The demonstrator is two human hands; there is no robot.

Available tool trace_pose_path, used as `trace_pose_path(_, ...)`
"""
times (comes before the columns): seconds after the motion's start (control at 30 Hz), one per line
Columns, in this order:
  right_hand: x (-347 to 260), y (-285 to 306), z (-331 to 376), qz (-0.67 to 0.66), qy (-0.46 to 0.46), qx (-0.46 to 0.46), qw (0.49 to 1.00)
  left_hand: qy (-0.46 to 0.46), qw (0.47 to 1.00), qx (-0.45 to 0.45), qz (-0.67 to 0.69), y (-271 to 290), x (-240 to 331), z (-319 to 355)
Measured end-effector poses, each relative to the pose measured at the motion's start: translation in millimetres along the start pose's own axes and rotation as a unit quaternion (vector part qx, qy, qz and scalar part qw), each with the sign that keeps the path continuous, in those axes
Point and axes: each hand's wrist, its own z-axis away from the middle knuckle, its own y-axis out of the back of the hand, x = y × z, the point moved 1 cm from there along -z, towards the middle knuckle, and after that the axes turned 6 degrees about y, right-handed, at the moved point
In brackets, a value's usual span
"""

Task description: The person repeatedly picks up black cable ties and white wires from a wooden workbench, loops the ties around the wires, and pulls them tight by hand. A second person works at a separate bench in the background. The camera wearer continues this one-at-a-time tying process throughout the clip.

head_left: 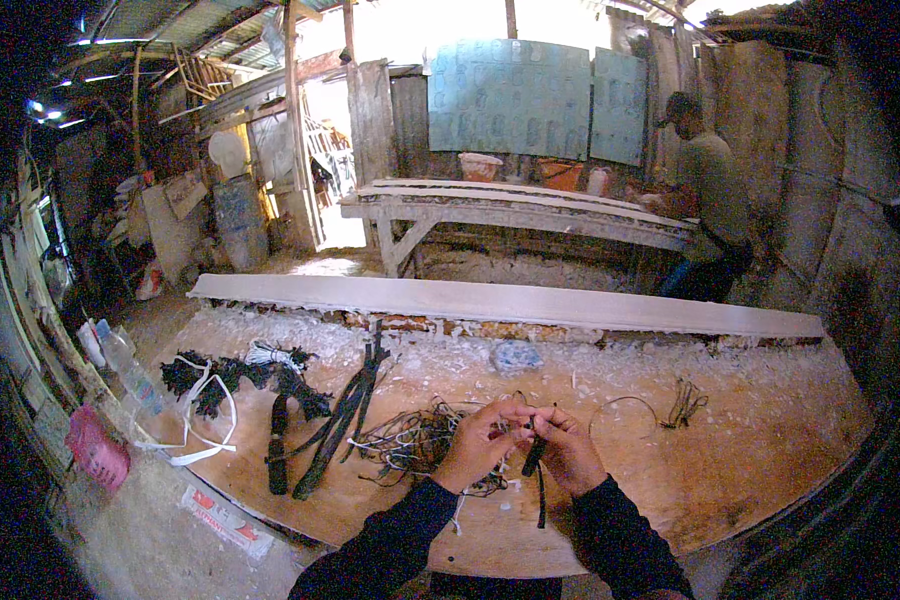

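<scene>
A dim wooden shed with a corrugated roof [170, 40], a bright doorway [330, 200] and a long plank bench [510, 205].

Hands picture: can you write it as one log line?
left hand: pinching black strip | right hand: pinching same strip | tangled wires: left of hands | workbench: underneath

Bare worktop [760, 450] lies open to the right of both hands, w/ only a thin wire loop [625, 412] and small wire bundle [684, 400] nearby. Left side is crowded: tangled cords [410, 440], dark strips [342, 415], white band [205, 430]. A long plank [500, 300] blocks the far edge.
</scene>
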Motion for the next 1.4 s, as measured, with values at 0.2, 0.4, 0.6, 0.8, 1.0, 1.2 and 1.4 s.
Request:
trace_pose_path(0.2,4.0,-2.0,-0.3,0.096,0.085,0.014,0.992,0.033,0.997,-0.014,0.067,-2.0,3.7,-1.2)
trace_pose_path(0.4,12.9,-1.6,0.1,0.225,0.186,0.027,0.956,0.062,0.996,0.014,0.069,-2.2,2.6,-3.2)
trace_pose_path(0.6,21.0,0.7,-4.1,0.209,0.21,0.053,0.954,0.091,0.994,0.03,0.058,-1.3,3.5,-0.8)
trace_pose_path(0.8,8.0,-10.8,2.3,0.072,0.111,0.083,0.988,0.021,0.998,0.042,-0.052,-3.3,10.0,1.3)
trace_pose_path(1.0,-3.4,-5.0,0.8,-0.018,-0.025,0.027,0.999,0.008,0.999,-0.005,-0.039,2.6,6.9,1.8)
trace_pose_path(1.2,0.2,1.3,-1.2,0.053,0.019,0.03,0.998,-0.039,0.999,0.0,0.006,2.5,0.7,-0.7)
trace_pose_path(1.4,9.7,-0.7,-0.1,0.319,0.279,0.072,0.903,-0.071,0.996,0.017,-0.058,4.6,1.4,-1.6)
